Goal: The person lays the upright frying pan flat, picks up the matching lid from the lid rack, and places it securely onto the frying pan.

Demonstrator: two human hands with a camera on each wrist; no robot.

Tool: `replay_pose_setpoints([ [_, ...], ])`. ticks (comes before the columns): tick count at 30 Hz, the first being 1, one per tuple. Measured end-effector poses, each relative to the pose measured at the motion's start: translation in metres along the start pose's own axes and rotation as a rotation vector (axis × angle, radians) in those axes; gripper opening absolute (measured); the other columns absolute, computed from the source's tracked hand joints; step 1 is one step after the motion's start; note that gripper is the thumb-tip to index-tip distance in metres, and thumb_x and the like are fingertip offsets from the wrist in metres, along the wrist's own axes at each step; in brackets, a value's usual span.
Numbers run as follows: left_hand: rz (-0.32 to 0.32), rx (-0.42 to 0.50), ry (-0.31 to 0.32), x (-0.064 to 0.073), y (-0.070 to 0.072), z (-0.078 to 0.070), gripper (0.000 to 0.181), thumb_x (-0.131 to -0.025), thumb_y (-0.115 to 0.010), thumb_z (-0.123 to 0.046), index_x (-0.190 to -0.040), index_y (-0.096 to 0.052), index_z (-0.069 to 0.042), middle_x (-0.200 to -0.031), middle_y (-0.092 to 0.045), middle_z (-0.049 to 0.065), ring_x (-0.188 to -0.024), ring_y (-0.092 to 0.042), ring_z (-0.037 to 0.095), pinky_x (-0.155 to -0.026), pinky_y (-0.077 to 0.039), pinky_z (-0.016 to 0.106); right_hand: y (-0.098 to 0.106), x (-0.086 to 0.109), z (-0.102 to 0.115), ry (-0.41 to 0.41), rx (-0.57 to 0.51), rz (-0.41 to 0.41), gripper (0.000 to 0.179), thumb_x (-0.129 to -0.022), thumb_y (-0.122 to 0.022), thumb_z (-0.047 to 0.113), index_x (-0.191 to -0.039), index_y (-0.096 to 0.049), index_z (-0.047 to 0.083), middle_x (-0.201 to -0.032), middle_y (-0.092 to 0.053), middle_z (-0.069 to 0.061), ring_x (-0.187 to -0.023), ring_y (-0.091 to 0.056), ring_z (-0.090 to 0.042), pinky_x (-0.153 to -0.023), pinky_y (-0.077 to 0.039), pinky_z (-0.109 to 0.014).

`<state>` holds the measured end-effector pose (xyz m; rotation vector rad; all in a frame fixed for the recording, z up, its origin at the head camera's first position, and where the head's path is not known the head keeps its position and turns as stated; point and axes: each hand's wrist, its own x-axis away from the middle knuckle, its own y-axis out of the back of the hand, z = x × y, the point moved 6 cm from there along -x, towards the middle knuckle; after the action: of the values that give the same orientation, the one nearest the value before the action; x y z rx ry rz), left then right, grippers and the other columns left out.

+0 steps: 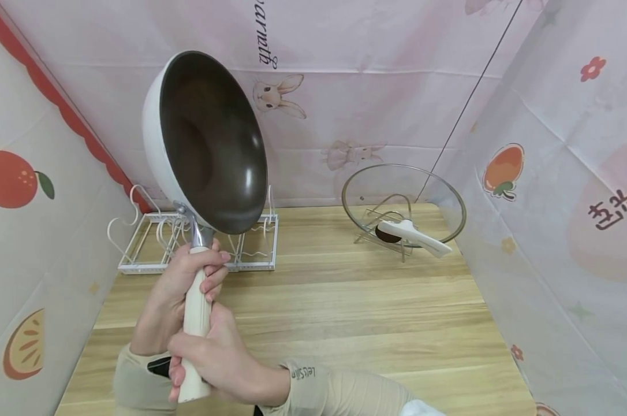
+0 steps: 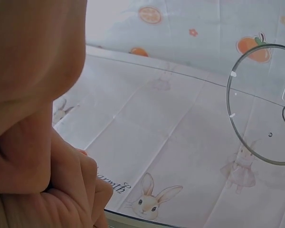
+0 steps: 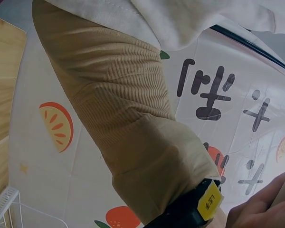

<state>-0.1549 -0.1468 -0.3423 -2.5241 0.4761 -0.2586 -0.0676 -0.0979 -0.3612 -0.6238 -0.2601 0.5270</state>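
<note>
A deep frying pan (image 1: 215, 144) with a dark inside, a white outside and a cream handle (image 1: 196, 312) is held up in the head view, its inside facing the camera. My left hand (image 1: 191, 277) grips the upper handle just below the metal neck. Lower down, my right hand (image 1: 217, 352) wraps the handle close to its end. Behind the pan and left hand, a white wire rack (image 1: 251, 267) is partly hidden. Curled fingers fill the left side of the left wrist view. A sleeved forearm (image 3: 133, 118) with a dark wristband crosses the right wrist view.
A glass lid (image 1: 352, 214) with a white handle (image 1: 417, 237) leans on a small wire stand (image 1: 403, 254) at the back right of the wooden table (image 1: 355, 323). Printed cloth walls (image 1: 422, 104) enclose the table at the back and both sides.
</note>
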Motion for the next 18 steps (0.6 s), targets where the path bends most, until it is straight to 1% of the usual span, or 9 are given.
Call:
replay_pose_setpoints([
  [5, 0.019, 0.024, 0.001, -0.0015, -0.0005, 0.0007, 0.028, -0.094, -0.038, 0.013, -0.080, -0.046, -0.010, -0.060, -0.043, -0.005, -0.041, -0.043, 0.003, -0.037, -0.044, 0.016, 0.0009, -0.0005, 0.0001, 0.009, 0.010, -0.009, 0.026, -0.080, -0.048, -0.010, -0.097, -0.045, 0.010, -0.048, -0.049, -0.003, -0.037, -0.050, -0.006, -0.037, -0.049, -0.024],
  [8, 0.041, 0.057, -0.002, -0.0025, -0.0008, 0.0011, 0.028, -0.095, -0.036, 0.011, -0.080, -0.047, -0.010, -0.060, -0.044, -0.004, -0.042, -0.043, 0.003, -0.037, -0.044, 0.016, 0.0015, -0.0011, 0.0003, 0.017, 0.015, -0.011, 0.026, -0.080, -0.048, -0.010, -0.097, -0.045, 0.010, -0.047, -0.049, -0.003, -0.036, -0.050, -0.007, -0.037, -0.049, -0.024],
  [11, 0.099, 0.109, -0.006, -0.0035, -0.0022, 0.0014, 0.029, -0.097, -0.030, 0.007, -0.082, -0.048, -0.009, -0.060, -0.041, -0.004, -0.044, -0.040, 0.004, -0.038, -0.044, 0.015, 0.0020, -0.0015, 0.0011, 0.023, 0.023, -0.003, 0.025, -0.081, -0.048, -0.010, -0.096, -0.046, 0.010, -0.048, -0.049, -0.003, -0.036, -0.050, -0.007, -0.037, -0.049, -0.024],
  [14, 0.173, 0.167, -0.001, -0.0048, -0.0039, 0.0018, 0.033, -0.099, -0.023, 0.002, -0.079, -0.048, -0.008, -0.062, -0.033, -0.002, -0.045, -0.036, 0.006, -0.038, -0.045, 0.015, 0.0026, -0.0020, 0.0020, 0.023, 0.027, 0.009, 0.024, -0.082, -0.047, -0.010, -0.094, -0.047, 0.010, -0.048, -0.049, -0.002, -0.037, -0.051, -0.006, -0.038, -0.050, -0.024],
  [15, 0.184, 0.177, 0.002, -0.0052, -0.0038, 0.0021, 0.035, -0.099, -0.022, 0.001, -0.078, -0.048, -0.008, -0.063, -0.031, -0.001, -0.045, -0.036, 0.006, -0.039, -0.045, 0.015, 0.0028, -0.0021, 0.0021, 0.023, 0.029, 0.012, 0.024, -0.082, -0.048, -0.010, -0.093, -0.047, 0.010, -0.048, -0.049, -0.002, -0.037, -0.051, -0.006, -0.038, -0.050, -0.024],
  [17, 0.183, 0.184, 0.010, -0.0054, -0.0026, 0.0032, 0.036, -0.100, -0.023, 0.001, -0.077, -0.049, -0.008, -0.063, -0.030, -0.001, -0.045, -0.037, 0.005, -0.039, -0.045, 0.015, 0.0030, -0.0025, 0.0022, 0.020, 0.029, 0.019, 0.024, -0.082, -0.048, -0.010, -0.093, -0.047, 0.010, -0.048, -0.050, -0.002, -0.038, -0.051, -0.006, -0.039, -0.050, -0.024],
  [18, 0.170, 0.181, 0.011, -0.0054, -0.0014, 0.0040, 0.035, -0.100, -0.024, 0.001, -0.078, -0.049, -0.008, -0.063, -0.032, -0.002, -0.046, -0.038, 0.005, -0.039, -0.045, 0.015, 0.0031, -0.0026, 0.0022, 0.018, 0.029, 0.022, 0.024, -0.082, -0.048, -0.010, -0.093, -0.047, 0.010, -0.049, -0.050, -0.002, -0.038, -0.051, -0.006, -0.039, -0.050, -0.024],
])
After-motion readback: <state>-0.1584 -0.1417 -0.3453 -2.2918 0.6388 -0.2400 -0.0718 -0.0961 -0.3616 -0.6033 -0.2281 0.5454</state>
